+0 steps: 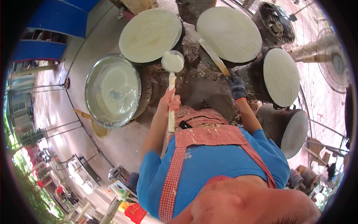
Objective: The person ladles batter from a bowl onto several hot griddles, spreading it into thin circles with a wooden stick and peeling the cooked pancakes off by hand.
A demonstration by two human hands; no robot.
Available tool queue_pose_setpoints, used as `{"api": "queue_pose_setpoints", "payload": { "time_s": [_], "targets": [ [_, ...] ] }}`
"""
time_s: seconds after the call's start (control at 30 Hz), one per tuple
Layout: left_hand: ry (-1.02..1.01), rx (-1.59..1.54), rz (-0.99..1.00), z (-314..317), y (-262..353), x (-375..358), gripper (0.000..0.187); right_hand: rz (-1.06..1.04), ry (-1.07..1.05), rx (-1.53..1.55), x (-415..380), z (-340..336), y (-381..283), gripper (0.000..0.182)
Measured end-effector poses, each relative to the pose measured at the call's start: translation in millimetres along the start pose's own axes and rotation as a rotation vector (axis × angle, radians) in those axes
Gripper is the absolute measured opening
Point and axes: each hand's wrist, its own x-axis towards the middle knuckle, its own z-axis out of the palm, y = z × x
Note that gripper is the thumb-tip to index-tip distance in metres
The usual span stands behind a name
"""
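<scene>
My left hand [171,100], bare, is wrapped round the pale handle of a ladle [173,61], whose bowl holds white batter. The ladle's bowl is by the lower right edge of a round griddle covered in batter [151,35]. My right hand [237,86], in a dark striped glove, is closed round the end of a long flat spatula [212,54]. The spatula's blade lies along the left edge of a second batter-covered griddle [229,33]. A large metal basin [137,78] with white liquid in it stands to the left of my left hand.
On the right are a third coated griddle [281,77] and a bare grey round plate [294,133]. A standing fan [333,63] is at the far right. Blue cabinets [56,16] are at the upper left. A wooden-handled tool [84,114] lies beside the basin.
</scene>
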Motion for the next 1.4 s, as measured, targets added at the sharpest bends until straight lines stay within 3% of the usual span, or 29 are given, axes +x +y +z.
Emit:
{"api": "queue_pose_setpoints", "payload": {
  "time_s": [0.03, 0.13, 0.2, 0.23, 0.27, 0.33, 0.37, 0.47, 0.67, 0.8, 0.87, 0.93, 1.0, 1.07, 1.13, 1.2, 1.27, 1.3, 1.33, 1.37, 1.4],
  "targets": [
    [0.066, 0.150, 0.072, -5.8, 0.7, -18.0, 0.021, 0.000, 0.010, -0.047, -0.4, 10.9, 6.1, 0.046],
    [0.169, 0.063, 0.134, -42.1, 12.1, -57.9, 0.014, -0.002, 0.005, -0.159, -13.7, 26.7, -2.1, 0.044],
    [0.175, -0.068, 0.074, -72.5, 27.6, -74.4, 0.019, -0.257, 0.051, -0.332, -25.8, 48.2, -4.6, 0.041],
    [0.190, -0.200, 0.015, -88.1, 36.0, -84.4, 0.030, -0.025, -0.256, -0.363, -39.0, 20.2, -59.6, 0.041],
    [0.196, -0.191, 0.001, -101.6, 44.4, -91.9, 0.030, -0.009, -0.255, -0.358, -42.8, 32.9, -66.6, 0.041],
    [0.157, -0.344, -0.069, -123.1, 59.0, -105.4, 0.014, -0.362, -0.075, -0.183, -47.1, 62.5, -75.5, 0.041],
    [0.138, -0.356, -0.114, -131.6, 66.6, -112.0, 0.031, -0.339, -0.085, -0.196, -41.6, 78.3, -85.8, 0.042],
    [0.089, -0.383, -0.143, -139.2, 85.3, -132.3, 0.040, -0.290, -0.211, -0.262, -19.2, 95.4, -153.1, 0.042],
    [0.103, -0.429, -0.154, -158.8, 100.3, -153.3, 0.040, -0.835, 0.001, -0.365, 76.7, 180.4, -251.5, 0.033],
    [0.116, -0.355, -0.195, -168.1, 99.1, -165.6, 0.040, -0.964, 0.197, -0.476, 117.4, 212.4, -301.2, 0.023],
    [0.081, -0.389, -0.229, -177.5, 97.5, -167.8, 0.039, -1.034, -0.084, -0.639, 132.4, 211.8, -309.1, 0.018],
    [-0.190, -0.461, -0.312, -192.1, 98.0, -164.6, 0.039, -0.988, -0.060, -0.656, 137.5, 188.5, -318.7, 0.017],
    [-0.126, -0.484, -0.320, -195.1, 104.1, -164.3, 0.039, -0.897, 0.111, -0.511, 160.3, 167.6, -318.7, 0.022],
    [-0.065, -0.472, -0.307, -196.8, 108.9, -157.2, 0.039, -0.810, 0.272, -0.180, 188.8, 133.0, -320.7, 0.015],
    [-0.109, -0.472, -0.288, -199.5, 111.8, -145.2, 0.039, -0.655, 0.287, -0.179, 215.5, 78.4, -329.2, 0.018],
    [-0.143, -0.458, -0.260, -188.0, 118.4, -136.8, 0.039, -0.640, 0.381, -0.125, 276.6, 47.4, -319.5, 0.023],
    [0.052, -0.335, -0.195, -163.5, 121.6, -128.4, 0.038, -0.849, 0.688, 0.008, 323.6, 4.4, -318.9, 0.027],
    [0.048, -0.333, -0.188, -161.6, 122.3, -119.0, 0.038, -0.753, 0.533, -0.057, 332.7, -26.7, -327.6, 0.027],
    [-0.120, -0.321, -0.187, -163.3, 120.3, -107.3, 0.037, -0.655, 0.377, -0.124, 343.3, -59.7, -337.2, 0.028],
    [-0.289, -0.310, -0.187, -161.7, 114.8, -95.5, 0.037, -0.687, 0.409, -0.090, 357.0, -82.4, -341.5, 0.028],
    [-0.291, -0.316, -0.184, -151.0, 107.4, -88.1, 0.037, -0.710, 0.425, -0.053, 373.5, -101.5, -344.3, 0.028]
  ]
}}
